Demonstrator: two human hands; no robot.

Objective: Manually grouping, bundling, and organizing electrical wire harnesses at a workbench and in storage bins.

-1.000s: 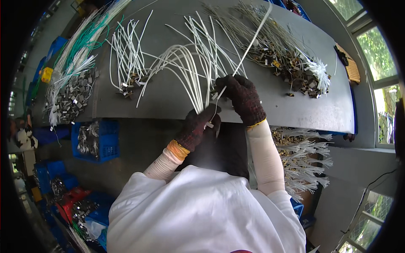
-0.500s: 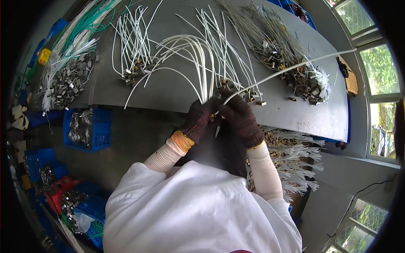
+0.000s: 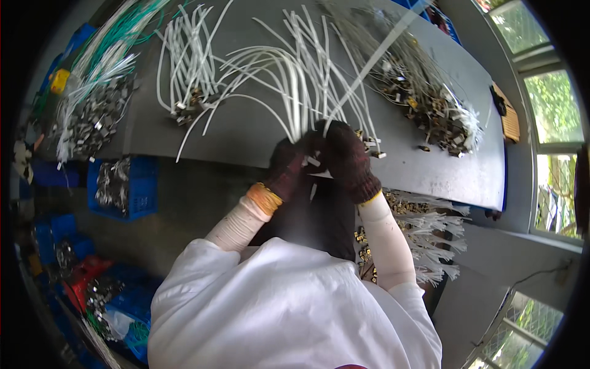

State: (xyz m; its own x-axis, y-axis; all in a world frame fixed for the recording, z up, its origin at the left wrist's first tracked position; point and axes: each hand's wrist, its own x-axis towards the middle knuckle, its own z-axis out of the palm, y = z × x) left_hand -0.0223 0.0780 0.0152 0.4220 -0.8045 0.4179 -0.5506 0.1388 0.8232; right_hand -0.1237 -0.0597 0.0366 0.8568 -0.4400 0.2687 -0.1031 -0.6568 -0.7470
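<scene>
Both my hands wear dark red knitted gloves and meet at the table's near edge. My left hand [image 3: 287, 167] is closed round the lower ends of a bunch of white cables [image 3: 294, 86], which arch up and over to the left. Beside it, my right hand [image 3: 349, 161] is closed on a single white cable [image 3: 375, 58] that slants up to the right, blurred toward its far end. A small pale tip shows between the hands; the gripped ends are otherwise hidden by the gloves.
On the grey table [image 3: 442, 175] lie white cables with small metal ends [image 3: 190, 107], a grey cable pile [image 3: 424, 117], and green and white cables [image 3: 114, 43] with metal blocks [image 3: 92, 123]. A blue crate [image 3: 144, 190] stands at left; more cable bundles [image 3: 430, 234] are below right.
The single white cable has swung from a low slant at the right to a steeper one. My right hand has turned slightly upward; my left still grips the bunch.
</scene>
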